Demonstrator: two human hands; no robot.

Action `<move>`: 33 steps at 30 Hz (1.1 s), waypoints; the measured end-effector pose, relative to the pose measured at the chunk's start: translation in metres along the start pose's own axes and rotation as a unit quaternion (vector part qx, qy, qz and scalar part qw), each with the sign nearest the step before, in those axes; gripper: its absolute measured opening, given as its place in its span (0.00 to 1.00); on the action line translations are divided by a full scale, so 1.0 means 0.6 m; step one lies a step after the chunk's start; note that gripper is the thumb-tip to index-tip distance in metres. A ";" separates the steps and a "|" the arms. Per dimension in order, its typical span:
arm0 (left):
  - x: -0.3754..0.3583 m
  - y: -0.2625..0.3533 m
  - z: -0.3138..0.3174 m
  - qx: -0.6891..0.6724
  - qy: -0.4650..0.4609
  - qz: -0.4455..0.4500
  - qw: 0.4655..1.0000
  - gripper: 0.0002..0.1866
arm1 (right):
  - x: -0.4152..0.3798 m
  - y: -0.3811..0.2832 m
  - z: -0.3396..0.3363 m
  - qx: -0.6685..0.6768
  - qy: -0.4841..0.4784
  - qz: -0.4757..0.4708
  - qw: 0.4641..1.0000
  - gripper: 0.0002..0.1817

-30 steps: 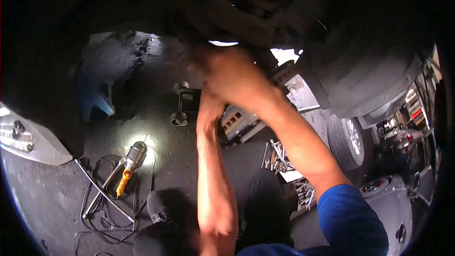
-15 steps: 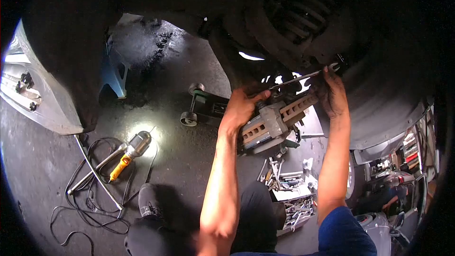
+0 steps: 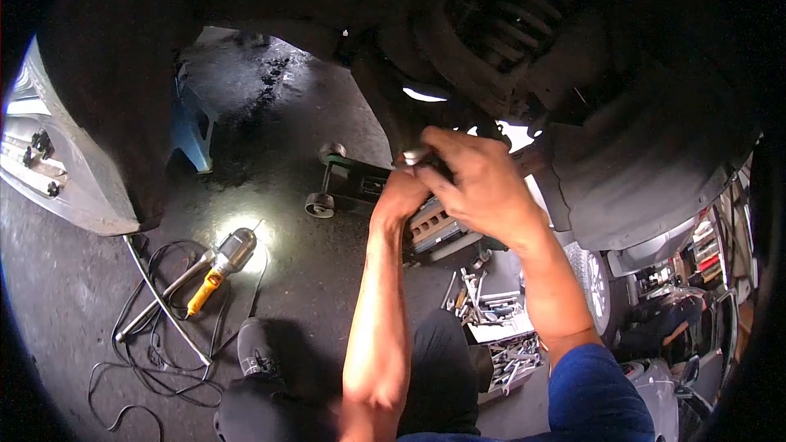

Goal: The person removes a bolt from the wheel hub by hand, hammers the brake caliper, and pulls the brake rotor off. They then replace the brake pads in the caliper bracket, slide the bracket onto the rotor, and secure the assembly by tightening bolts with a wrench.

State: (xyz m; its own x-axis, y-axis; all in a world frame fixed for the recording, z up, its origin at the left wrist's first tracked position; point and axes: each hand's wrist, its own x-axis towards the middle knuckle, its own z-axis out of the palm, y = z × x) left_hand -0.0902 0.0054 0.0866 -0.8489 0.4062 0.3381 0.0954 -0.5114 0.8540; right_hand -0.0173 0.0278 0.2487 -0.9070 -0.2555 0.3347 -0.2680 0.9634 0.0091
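My right hand (image 3: 483, 184) is closed, its fingers bent over the top of my left hand (image 3: 399, 199). A shiny metal end (image 3: 414, 155), apparently the wrench seen partly end-on, shows at the right hand's fingertips; the rest of it is hidden. The left hand is curled beside the brake caliper (image 3: 438, 225), its fingers mostly covered by the right. The caliper's slotted, rust-brown edge shows below both hands. Above them, the dark suspension and coil spring (image 3: 524, 24) sit in the wheel well.
A floor jack (image 3: 356, 188) stands behind the hands. A lit work lamp (image 3: 221, 266), its cord and a cross-shaped lug wrench (image 3: 168, 303) lie at left. A box of wrenches (image 3: 512, 360) is by my knee. A blue stand (image 3: 192, 131) is farther back.
My right hand has moved left and down from the wheel well to my left hand. The wrench, earlier stretched between both hands, is now mostly hidden. The view has shifted slightly.
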 end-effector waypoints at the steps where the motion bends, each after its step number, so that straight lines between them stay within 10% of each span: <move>1: 0.003 0.004 0.000 -0.020 -0.003 -0.002 1.000 0.20 | 0.003 0.004 0.009 0.006 0.006 -0.031 0.999 0.21; 5: 0.009 0.028 -0.004 -0.049 -0.023 -0.047 0.997 0.20 | -0.020 0.089 -0.048 0.162 0.208 0.259 0.929 0.20; 10: 0.009 0.042 -0.002 -0.024 -0.055 -0.080 0.995 0.20 | -0.056 0.177 -0.057 0.427 0.273 0.331 0.796 0.15; 16: 0.007 0.018 -0.004 0.072 -0.038 -0.070 0.994 0.16 | -0.010 -0.005 -0.002 0.052 0.099 0.066 0.991 0.15; 18: 0.004 0.032 -0.004 0.007 -0.035 -0.054 0.998 0.17 | -0.013 0.013 0.019 0.032 0.106 0.009 0.994 0.13; 21: 0.013 0.014 -0.002 -0.031 -0.034 -0.019 0.999 0.16 | -0.022 0.054 -0.040 0.262 0.210 0.253 0.908 0.20; 25: 0.007 0.028 0.002 -0.017 -0.053 -0.053 0.997 0.13 | -0.061 0.184 -0.048 0.434 0.270 0.306 0.803 0.26; 29: 0.013 0.017 0.002 -0.062 -0.063 -0.046 0.995 0.12 | -0.033 0.080 -0.039 0.240 0.285 0.305 0.876 0.29; 33: 0.010 0.001 0.000 -0.007 -0.025 -0.017 1.000 0.15 | -0.011 0.006 0.015 0.049 0.060 0.007 0.997 0.22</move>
State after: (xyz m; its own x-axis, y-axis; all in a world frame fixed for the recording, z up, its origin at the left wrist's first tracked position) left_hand -0.0953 0.0077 0.0893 -0.8241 0.4610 0.3292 0.0596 -0.5072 0.8597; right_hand -0.0152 0.0322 0.2378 -0.8669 -0.2256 0.4445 -0.2921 0.9525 -0.0863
